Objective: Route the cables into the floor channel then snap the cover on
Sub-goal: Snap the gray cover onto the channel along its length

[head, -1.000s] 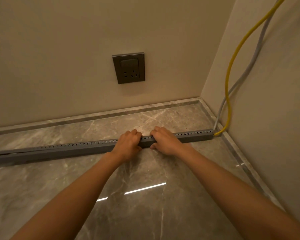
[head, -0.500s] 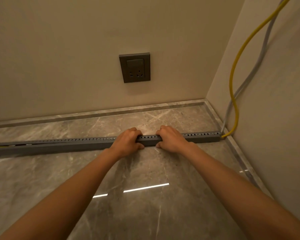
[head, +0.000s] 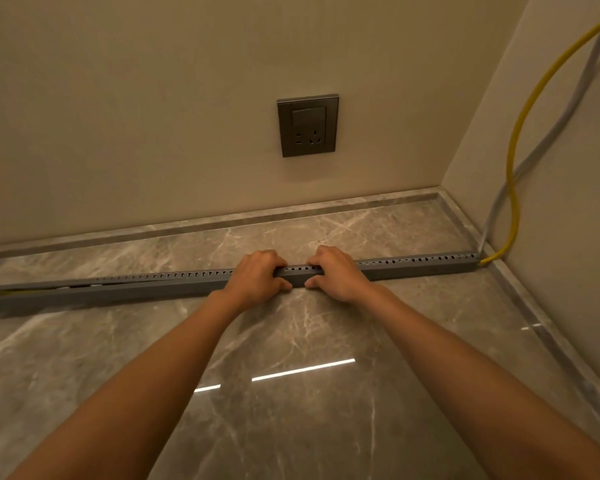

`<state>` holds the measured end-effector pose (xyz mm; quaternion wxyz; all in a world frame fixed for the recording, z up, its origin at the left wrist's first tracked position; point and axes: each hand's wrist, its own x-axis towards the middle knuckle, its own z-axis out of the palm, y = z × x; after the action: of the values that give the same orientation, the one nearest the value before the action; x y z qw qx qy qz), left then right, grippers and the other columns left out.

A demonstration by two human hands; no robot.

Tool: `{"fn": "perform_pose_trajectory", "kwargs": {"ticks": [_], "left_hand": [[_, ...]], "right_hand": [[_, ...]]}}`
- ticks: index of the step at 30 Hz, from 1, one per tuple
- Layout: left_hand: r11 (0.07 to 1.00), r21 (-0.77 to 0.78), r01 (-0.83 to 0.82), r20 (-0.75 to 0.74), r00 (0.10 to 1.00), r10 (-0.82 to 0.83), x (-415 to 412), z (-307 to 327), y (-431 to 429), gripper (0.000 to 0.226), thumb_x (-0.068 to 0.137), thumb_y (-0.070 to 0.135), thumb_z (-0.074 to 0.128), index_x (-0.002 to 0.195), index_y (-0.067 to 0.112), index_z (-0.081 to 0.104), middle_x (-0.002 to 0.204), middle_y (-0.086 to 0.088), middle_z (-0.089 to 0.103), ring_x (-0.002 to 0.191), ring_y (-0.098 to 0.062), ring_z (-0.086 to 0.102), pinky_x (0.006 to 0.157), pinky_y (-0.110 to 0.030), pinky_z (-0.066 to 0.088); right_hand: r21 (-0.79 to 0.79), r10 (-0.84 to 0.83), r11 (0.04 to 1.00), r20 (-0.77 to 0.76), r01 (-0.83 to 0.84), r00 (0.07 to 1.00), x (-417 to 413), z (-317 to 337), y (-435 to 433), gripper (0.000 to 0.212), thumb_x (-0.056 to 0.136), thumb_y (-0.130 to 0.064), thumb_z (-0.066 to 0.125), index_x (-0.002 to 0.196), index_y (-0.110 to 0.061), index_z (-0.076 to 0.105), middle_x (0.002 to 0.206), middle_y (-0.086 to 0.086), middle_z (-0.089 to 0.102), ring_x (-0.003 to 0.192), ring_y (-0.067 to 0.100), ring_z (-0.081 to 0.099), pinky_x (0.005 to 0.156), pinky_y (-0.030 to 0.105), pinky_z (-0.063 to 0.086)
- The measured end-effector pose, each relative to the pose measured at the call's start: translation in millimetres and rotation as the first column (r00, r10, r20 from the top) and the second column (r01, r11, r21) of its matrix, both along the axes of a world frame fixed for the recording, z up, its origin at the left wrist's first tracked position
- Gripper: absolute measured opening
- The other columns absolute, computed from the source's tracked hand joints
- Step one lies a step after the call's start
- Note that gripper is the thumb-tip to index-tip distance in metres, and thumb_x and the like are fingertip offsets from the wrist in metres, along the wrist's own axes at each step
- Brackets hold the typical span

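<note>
A long grey slotted floor channel [head: 423, 266] lies across the marble floor from the left edge to the right wall. My left hand [head: 257, 277] and my right hand [head: 336, 271] sit side by side on its middle, fingers curled over the top and thumbs against the near side. The grey cover [head: 125, 291] lies along the channel; at the far left it sits slightly off, and a gap shows there. A yellow cable [head: 515, 143] and a grey cable [head: 565, 116] come down the right wall and enter the channel's right end.
A dark wall socket with a switch [head: 307, 125] is on the back wall above my hands. A marble skirting [head: 291, 211] runs along both walls. The glossy marble floor [head: 291, 393] stretches towards me.
The view has shifted a little to the left. My hands stay gripping the same middle stretch of the channel, now slightly closer together.
</note>
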<state>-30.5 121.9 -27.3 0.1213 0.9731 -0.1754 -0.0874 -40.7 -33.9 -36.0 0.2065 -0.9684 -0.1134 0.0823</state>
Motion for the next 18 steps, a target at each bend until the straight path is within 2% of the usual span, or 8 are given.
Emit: {"fn": "perform_pose_trajectory", "kwargs": {"ticks": [6,12,18], "left_hand": [[0.999,-0.013,0.030,0.043,0.999,-0.029,-1.5,-2.8,1.1,0.033,0.086,0.028,0.064,0.115,0.011,0.065,0.111,-0.012,0.064,0.102,-0.028,0.058,0.087,-0.035,0.045],[0.995,-0.076,0.072,-0.054,0.996,-0.076,1.9,2.6,17.3,0.035,0.087,0.023,0.065,0.119,0.009,0.062,0.115,-0.015,0.063,0.105,-0.028,0.056,0.088,-0.035,0.044],[1.000,-0.027,-0.010,-0.064,0.998,0.008,3.7,5.7,78.9,0.036,0.086,0.025,0.066,0.118,0.010,0.062,0.116,-0.012,0.063,0.104,-0.026,0.057,0.087,-0.035,0.047]], "right_hand": [[-0.025,-0.057,0.998,0.009,0.057,0.998,-2.1,3.8,6.0,0.028,0.083,-0.023,0.068,0.107,-0.008,0.066,0.109,0.013,0.059,0.104,0.028,0.053,0.085,0.033,0.041],[-0.089,-0.092,0.992,-0.033,0.089,0.995,-4.0,9.3,11.4,0.031,0.084,-0.023,0.067,0.111,-0.008,0.065,0.112,0.013,0.059,0.106,0.029,0.055,0.087,0.036,0.043],[-0.029,-0.073,0.997,-0.063,0.072,0.995,-1.8,10.0,55.4,0.030,0.085,-0.025,0.066,0.110,-0.008,0.065,0.113,0.013,0.060,0.107,0.029,0.055,0.091,0.037,0.041]]}}
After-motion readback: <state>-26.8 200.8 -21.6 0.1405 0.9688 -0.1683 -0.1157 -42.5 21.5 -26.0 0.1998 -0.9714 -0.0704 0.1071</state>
